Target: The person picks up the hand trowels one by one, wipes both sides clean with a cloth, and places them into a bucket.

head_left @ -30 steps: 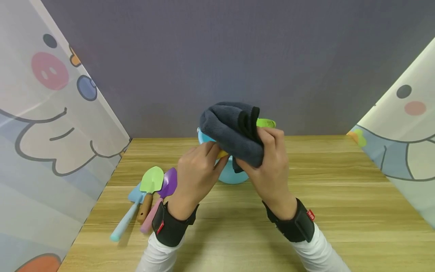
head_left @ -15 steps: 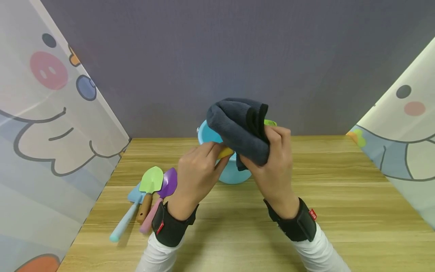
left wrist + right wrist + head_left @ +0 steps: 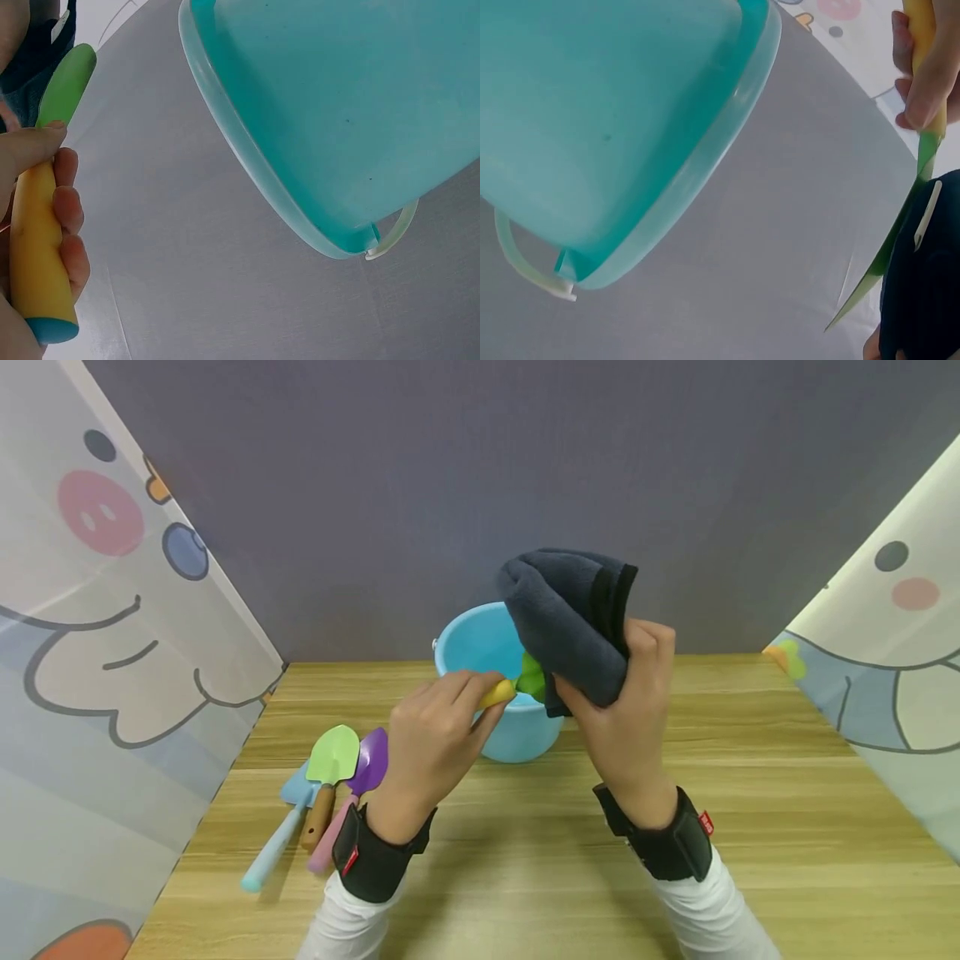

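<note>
My left hand [image 3: 438, 735] grips the yellow handle [image 3: 37, 240] of a garden trowel with a green blade [image 3: 892, 244]. In my right hand [image 3: 630, 718] is a folded dark grey-blue towel [image 3: 573, 618] with black edging. The towel lies against the blade and covers part of it in the head view, while the blade's pointed tip shows past the cloth in the right wrist view. Both hands are raised in front of and above a light blue bucket [image 3: 517, 735], whose right side the towel partly hides.
Three more trowels lie together on the wooden table [image 3: 750, 777] at left: a green one with a brown handle [image 3: 333, 756], a purple one with a pink handle [image 3: 371, 760], and a blue one [image 3: 273, 847]. A grey wall [image 3: 375, 510] stands behind the bucket.
My right hand has drawn the towel up and to the right, away from my left hand. More of the yellow handle, green blade and bucket shows. My left hand stays nearly still.
</note>
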`<state>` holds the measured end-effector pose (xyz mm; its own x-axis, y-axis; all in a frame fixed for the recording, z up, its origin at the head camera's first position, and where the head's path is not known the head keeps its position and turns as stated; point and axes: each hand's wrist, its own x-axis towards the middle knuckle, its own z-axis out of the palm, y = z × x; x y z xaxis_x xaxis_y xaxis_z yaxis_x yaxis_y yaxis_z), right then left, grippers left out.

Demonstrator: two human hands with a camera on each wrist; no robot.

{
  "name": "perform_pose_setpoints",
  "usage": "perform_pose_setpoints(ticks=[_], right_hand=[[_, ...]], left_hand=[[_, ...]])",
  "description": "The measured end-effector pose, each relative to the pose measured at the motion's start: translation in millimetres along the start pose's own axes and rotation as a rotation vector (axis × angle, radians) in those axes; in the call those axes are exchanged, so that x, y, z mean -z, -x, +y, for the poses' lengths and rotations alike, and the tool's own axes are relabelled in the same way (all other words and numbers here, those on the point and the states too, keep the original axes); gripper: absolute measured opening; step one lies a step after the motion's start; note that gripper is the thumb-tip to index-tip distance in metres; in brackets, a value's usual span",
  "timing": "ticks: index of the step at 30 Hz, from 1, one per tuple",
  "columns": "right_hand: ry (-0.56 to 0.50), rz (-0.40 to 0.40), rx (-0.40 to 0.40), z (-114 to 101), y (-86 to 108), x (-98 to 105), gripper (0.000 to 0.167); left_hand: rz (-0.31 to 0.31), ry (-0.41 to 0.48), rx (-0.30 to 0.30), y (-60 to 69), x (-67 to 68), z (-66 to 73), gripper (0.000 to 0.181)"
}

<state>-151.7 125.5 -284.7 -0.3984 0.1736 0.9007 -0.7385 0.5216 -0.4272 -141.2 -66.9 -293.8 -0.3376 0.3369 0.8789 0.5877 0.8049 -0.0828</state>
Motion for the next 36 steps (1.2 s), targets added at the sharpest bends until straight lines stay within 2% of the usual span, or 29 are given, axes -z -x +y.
perform_pose_setpoints(ticks=[3,10,26,36], right_hand=[[0.021,0.019,-0.021,3,-3.0,2,0.067],[0.054,0.054,-0.037,11,-9.7,7,0.054],[0.124,0.026,-0.093,22,-11.2,10,0.054],[0.139,0.039,-0.101,27,-11.6,10,0.054]], left_hand=[[-0.002,0.003,0.001,-0.3,0.1,-0.4,0.014],[0.013,0.018,0.003,-1.0,0.4,-2.5,0.015],[0.012,0.017,0.028,0.2,4.2,-5.6,0.013],[0.012,0.016,0.029,0.5,4.1,-6.1,0.012]])
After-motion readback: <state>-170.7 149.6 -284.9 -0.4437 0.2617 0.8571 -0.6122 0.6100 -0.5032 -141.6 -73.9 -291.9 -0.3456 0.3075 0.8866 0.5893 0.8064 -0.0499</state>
